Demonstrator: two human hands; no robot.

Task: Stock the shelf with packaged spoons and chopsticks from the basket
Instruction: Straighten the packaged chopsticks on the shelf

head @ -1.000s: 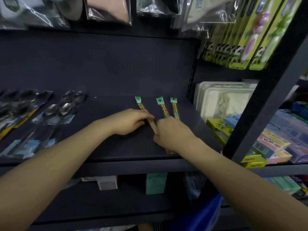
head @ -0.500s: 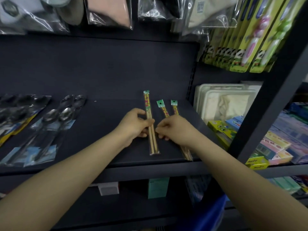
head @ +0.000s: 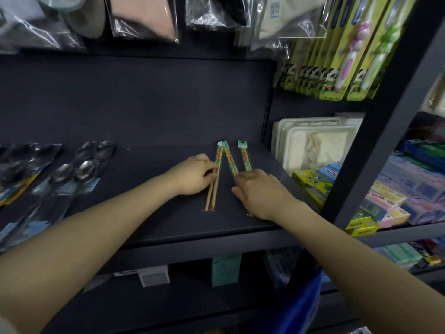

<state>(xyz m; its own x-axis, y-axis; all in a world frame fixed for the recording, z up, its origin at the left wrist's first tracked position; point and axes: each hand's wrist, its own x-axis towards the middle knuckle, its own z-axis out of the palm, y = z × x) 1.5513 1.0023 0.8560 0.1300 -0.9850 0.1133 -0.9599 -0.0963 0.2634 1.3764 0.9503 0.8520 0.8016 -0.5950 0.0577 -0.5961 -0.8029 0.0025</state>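
Three packaged chopstick pairs lie on the dark shelf [head: 144, 220]. My left hand [head: 192, 175] pinches the left pack [head: 214, 186] at its middle, fingers curled against it. My right hand [head: 260, 191] lies palm down over the lower part of the middle pack [head: 230, 160], whose green top touches the left pack's top. A third pack [head: 245, 156] lies just right of them, its lower end under my right hand. Packaged spoons [head: 72, 174] lie on the shelf's left side. A blue basket [head: 303, 307] shows at the bottom, below my right forearm.
Clear-bagged goods hang above. Green toothbrush packs [head: 337, 56] hang at upper right. White plastic trays [head: 313, 141] and colourful small boxes [head: 385, 196] fill the neighbouring shelf to the right, behind a dark upright post [head: 375, 131]. Small boxes stand on the lower shelf.
The left chopstick pack has tilted so its top meets the middle pack's top. My right hand let go of it and moved right and down onto the other two packs.
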